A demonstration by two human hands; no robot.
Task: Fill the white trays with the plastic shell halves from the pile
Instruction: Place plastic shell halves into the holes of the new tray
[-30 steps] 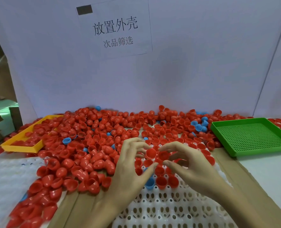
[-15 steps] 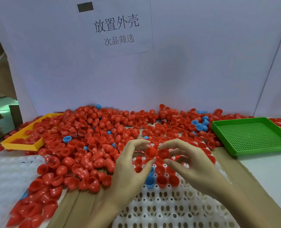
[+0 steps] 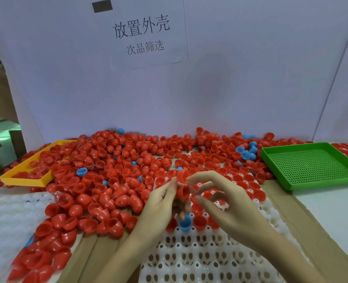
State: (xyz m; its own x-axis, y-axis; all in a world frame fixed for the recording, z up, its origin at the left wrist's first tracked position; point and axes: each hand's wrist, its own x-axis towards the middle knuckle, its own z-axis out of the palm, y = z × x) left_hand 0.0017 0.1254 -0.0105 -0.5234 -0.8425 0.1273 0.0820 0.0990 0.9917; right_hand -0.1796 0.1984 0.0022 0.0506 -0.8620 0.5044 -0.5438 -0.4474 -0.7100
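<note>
A big pile of red shell halves, with a few blue ones mixed in, covers the table's far and left parts. The white tray with round pockets lies near me, and its far rows hold red halves and one blue half. Both hands meet above the tray's far end. My left hand grips a red shell half in its fingertips. My right hand has curled fingers, with its index tip on a second red half just above the first.
A green perforated tray sits at the right and a yellow tray, partly buried in shells, at the left. White foam sheet covers the near left. Brown cardboard flanks the white tray. A white wall with a paper sign stands behind.
Both hands rose slightly and drew closer together. The two red halves, side by side before, now sit one above the other between the fingertips.
</note>
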